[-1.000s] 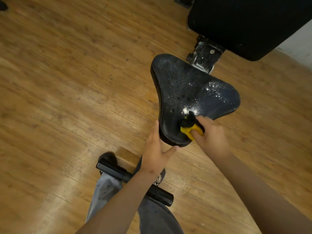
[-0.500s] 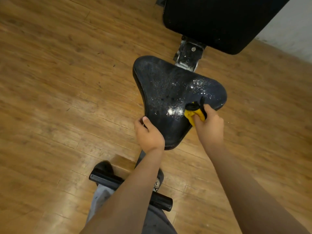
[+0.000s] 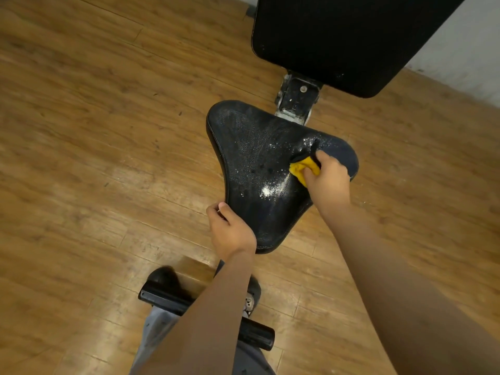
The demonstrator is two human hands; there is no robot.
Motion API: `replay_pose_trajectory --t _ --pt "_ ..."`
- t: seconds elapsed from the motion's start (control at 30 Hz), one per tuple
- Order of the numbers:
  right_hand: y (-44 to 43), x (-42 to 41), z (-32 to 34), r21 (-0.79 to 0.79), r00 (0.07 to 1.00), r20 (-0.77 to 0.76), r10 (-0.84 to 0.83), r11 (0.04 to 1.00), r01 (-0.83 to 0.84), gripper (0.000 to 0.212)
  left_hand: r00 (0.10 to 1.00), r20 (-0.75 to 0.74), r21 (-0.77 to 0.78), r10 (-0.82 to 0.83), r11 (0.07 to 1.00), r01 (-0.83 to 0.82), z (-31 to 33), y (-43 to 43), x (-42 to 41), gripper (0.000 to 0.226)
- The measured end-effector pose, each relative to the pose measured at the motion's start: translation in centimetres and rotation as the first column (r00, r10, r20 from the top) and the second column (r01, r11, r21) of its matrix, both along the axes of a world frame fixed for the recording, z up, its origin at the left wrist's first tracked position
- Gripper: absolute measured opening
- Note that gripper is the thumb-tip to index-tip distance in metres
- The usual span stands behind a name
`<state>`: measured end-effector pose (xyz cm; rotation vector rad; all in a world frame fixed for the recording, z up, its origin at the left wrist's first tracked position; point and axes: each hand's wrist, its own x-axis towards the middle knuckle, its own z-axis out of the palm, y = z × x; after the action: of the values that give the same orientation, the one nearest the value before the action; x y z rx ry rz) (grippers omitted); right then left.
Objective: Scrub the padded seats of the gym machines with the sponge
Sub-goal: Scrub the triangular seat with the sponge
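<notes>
A black triangular padded seat (image 3: 254, 155) fills the middle of the view, wet and flecked with white foam. My right hand (image 3: 328, 180) grips a yellow sponge with a black scouring side (image 3: 303, 165) and presses it on the seat's right part. My left hand (image 3: 230, 232) holds the seat's near left edge, thumb on top and fingers curled under the rim. The larger black back pad (image 3: 346, 36) stands behind the seat at the top.
A metal bracket (image 3: 297, 97) joins the seat to the back pad. A black foam roller bar (image 3: 173, 300) crosses below my arms, above grey trouser legs. Wooden plank floor (image 3: 94, 131) surrounds the machine; a pale wall (image 3: 465, 50) shows at the top right.
My right hand has slid the sponge from the seat's near tip up toward its far right corner. My left hand shifted from resting flat at the tip to gripping the left edge.
</notes>
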<state>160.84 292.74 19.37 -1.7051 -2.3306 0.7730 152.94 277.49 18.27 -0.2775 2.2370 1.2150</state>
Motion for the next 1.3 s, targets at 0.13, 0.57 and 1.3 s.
replay_pose_trajectory --t 0.13,0.57,1.3 --pt "-5.2 0.0 2.1 -0.034 0.983 -0.075 0.167 0.985 -0.17 0.018 0.999 -0.003 -0.039 0.046 0.998 -0.046 -0.1 0.1 0.1 0.034" --pt "-0.3 -2.8 0.5 -0.02 0.961 0.012 0.276 0.961 -0.276 0.013 0.997 0.003 -0.029 0.076 0.997 -0.076 0.1 0.3 0.1 0.031" --pt "-4.1 -3.3 2.8 -0.095 0.939 -0.01 0.343 0.935 -0.343 0.024 0.989 0.056 0.086 0.134 0.987 -0.138 0.6 0.3 -0.1 0.026"
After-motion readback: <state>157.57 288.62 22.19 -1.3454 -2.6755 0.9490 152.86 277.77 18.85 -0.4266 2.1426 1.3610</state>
